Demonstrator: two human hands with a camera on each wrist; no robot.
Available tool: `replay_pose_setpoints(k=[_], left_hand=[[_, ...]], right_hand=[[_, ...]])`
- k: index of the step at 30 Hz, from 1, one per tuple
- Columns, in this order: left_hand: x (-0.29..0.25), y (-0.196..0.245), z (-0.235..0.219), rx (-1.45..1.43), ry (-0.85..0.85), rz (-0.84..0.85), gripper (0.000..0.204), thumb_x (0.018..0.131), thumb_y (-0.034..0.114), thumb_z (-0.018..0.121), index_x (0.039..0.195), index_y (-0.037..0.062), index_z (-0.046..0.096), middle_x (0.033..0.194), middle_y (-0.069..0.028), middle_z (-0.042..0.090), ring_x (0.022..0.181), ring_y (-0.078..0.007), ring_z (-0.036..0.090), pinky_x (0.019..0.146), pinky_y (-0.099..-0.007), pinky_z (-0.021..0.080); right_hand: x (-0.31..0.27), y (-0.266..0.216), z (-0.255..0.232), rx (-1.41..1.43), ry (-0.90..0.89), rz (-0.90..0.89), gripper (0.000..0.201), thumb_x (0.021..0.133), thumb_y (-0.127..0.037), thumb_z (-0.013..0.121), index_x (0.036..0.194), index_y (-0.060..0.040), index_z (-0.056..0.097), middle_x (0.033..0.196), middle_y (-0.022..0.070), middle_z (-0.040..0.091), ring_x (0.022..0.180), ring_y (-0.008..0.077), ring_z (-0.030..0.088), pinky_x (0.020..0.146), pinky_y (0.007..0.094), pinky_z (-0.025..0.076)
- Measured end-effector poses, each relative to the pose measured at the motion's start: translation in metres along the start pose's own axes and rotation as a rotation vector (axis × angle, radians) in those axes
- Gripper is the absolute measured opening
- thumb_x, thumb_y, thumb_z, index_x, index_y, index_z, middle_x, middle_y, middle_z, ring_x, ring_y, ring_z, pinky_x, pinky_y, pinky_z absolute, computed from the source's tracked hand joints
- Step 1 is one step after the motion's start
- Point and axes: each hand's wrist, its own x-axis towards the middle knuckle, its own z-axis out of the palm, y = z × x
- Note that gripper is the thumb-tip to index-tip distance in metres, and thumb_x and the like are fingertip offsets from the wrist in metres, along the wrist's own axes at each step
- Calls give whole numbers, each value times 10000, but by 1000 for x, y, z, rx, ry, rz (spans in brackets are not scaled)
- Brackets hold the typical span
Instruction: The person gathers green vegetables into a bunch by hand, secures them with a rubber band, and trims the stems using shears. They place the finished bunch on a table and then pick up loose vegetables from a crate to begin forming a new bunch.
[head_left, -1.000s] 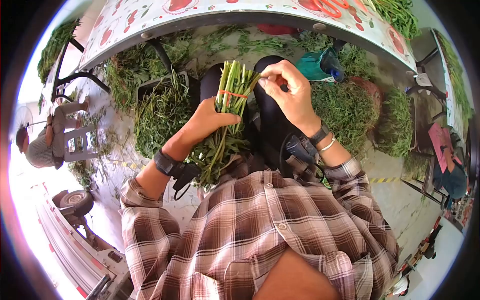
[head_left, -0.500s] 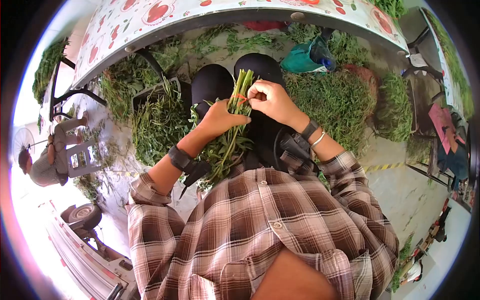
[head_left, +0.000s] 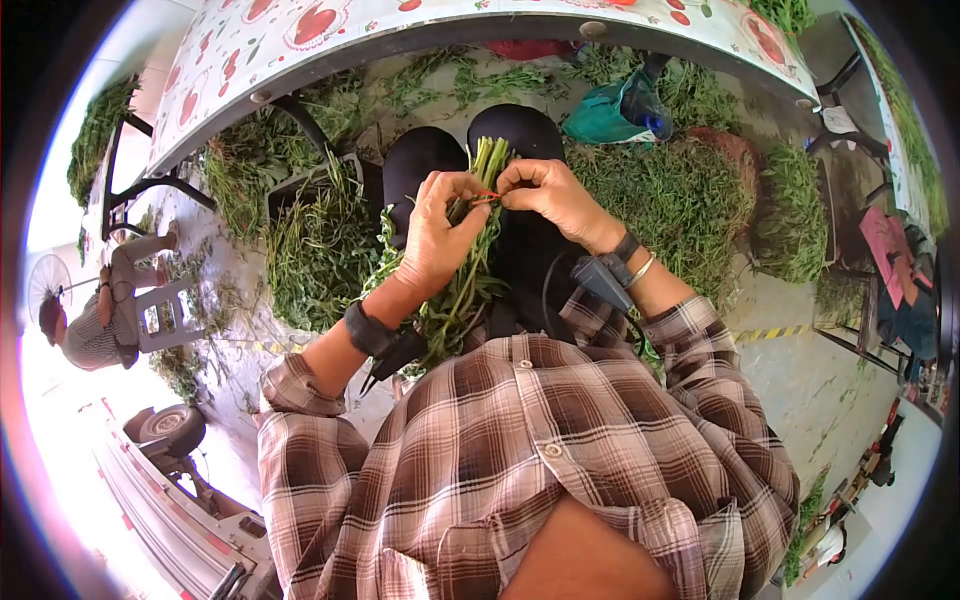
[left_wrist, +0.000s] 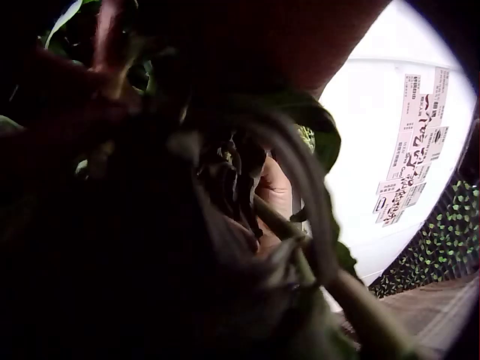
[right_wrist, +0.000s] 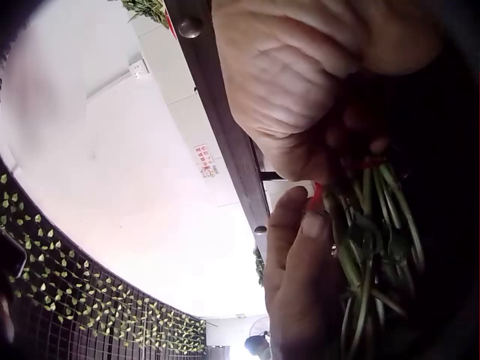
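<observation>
A bundle of leafy green stems [head_left: 488, 262] lies across the person's lap, cut ends pointing away from the body. Around it, close to the cut ends, runs a thin red tie [head_left: 487, 197]. The left hand [head_left: 438, 232] pinches the tie between thumb and finger from the left side. From the right, the right hand [head_left: 556, 203] pinches the tie too, its fingertips close to the left ones. In the right wrist view the tie [right_wrist: 316, 196] shows as a short red strip at the left thumb and finger. Leaves and shadow fill much of the left wrist view.
A table [head_left: 390, 28] with a fruit-patterned cover stands in front of the knees. Heaped greens [head_left: 665, 215] lie on the right, and a dark crate [head_left: 290, 205] with greens stands on the left. A teal bag [head_left: 605, 112] sits under the table. Another person [head_left: 100, 320] is at far left.
The right hand has come down from the stem ends to the red tie. The left hand has loosened its grip round the stems and moved its fingertips up to the tie.
</observation>
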Motion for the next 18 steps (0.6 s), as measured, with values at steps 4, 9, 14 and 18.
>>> replay_pose_setpoints(k=[4, 9, 14, 18], left_hand=[[0, 2, 0, 36, 9, 1, 111, 776, 37, 639, 879, 23, 601, 851, -74, 550, 851, -229, 550, 776, -329, 444], [1, 3, -3, -49, 22, -54, 78, 816, 52, 603, 885, 26, 630, 853, -80, 560, 795, -194, 555, 712, -299, 450], [1, -3, 1, -47, 55, -101, 81, 816, 56, 610, 885, 32, 644, 840, -71, 576, 712, -166, 556, 653, -280, 451], [3, -3, 0, -13, 52, -50, 88, 790, 43, 636, 876, 27, 647, 816, -67, 591, 706, -173, 576, 640, -285, 460]], right_hand=[[2, 9, 5, -115, 85, -69, 82, 766, -33, 636, 842, -1, 635, 786, -15, 593, 772, 59, 533, 731, 224, 432], [1, 12, 11, -132, 154, -84, 105, 764, -39, 664, 851, 16, 641, 759, 13, 609, 736, 71, 552, 677, 234, 450], [1, 15, 13, -137, 171, -93, 108, 763, -29, 677, 850, 19, 637, 793, 15, 608, 721, 62, 545, 655, 235, 449], [0, 17, 14, -126, 165, -96, 114, 764, -31, 680, 854, 21, 637, 812, 17, 608, 727, 61, 547, 658, 237, 455]])
